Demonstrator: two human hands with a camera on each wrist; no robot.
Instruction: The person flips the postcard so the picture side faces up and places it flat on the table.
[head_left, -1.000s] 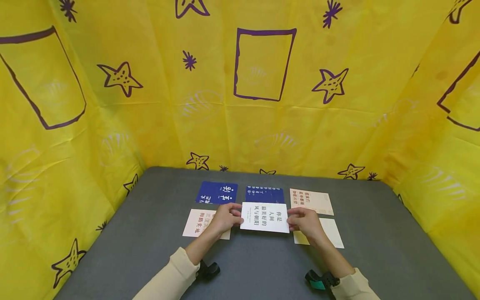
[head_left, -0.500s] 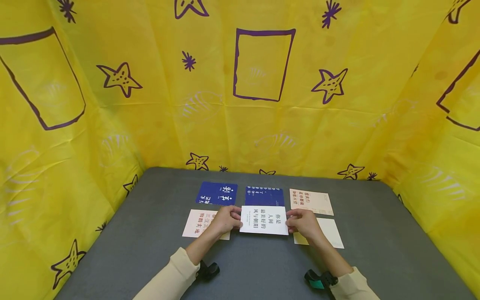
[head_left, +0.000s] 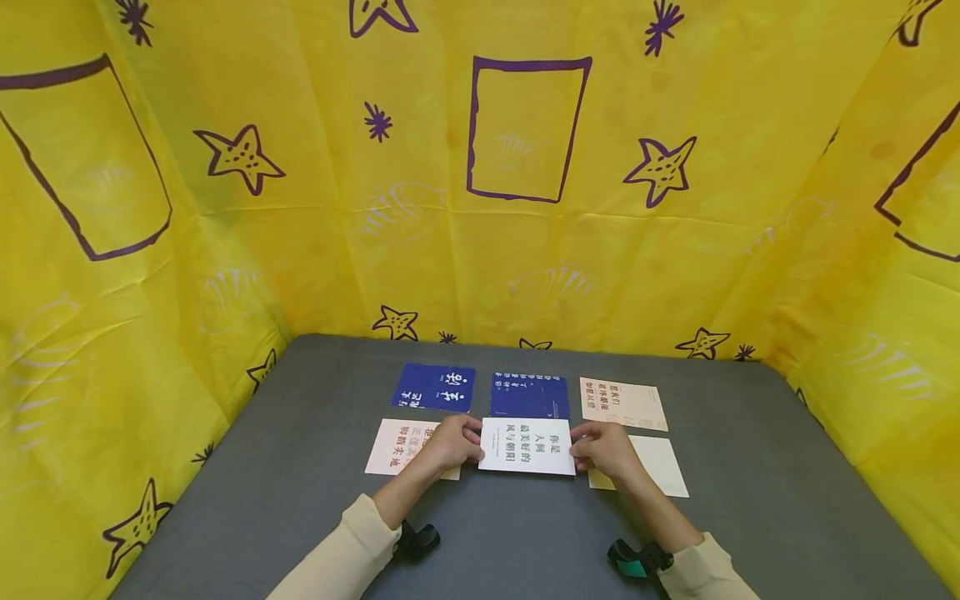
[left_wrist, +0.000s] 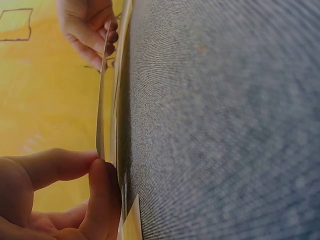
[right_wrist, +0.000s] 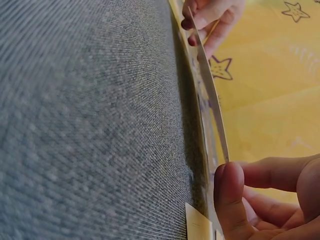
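A white postcard (head_left: 527,446) printed with dark characters is held by its two short edges in the head view. My left hand (head_left: 453,443) pinches its left edge between thumb and fingers. The opposite edge is pinched by my right hand (head_left: 606,450). Seen edge-on in the left wrist view, the postcard (left_wrist: 101,110) is slightly bowed and sits just above the table. Under my left forearm and hand lies a pink postcard (head_left: 390,450), partly covered. A pale, mostly blank postcard (head_left: 663,467) lies partly behind my right hand.
Along the back lie a blue postcard (head_left: 435,386) on the left, another blue postcard (head_left: 528,396) in the middle, and a pink postcard (head_left: 622,404) on the right. The grey table (head_left: 517,533) meets yellow patterned cloth (head_left: 525,250) on three sides.
Both hands have drawn the white postcard slightly toward the body. More of the middle blue postcard shows behind it. The other postcards have stayed in place.
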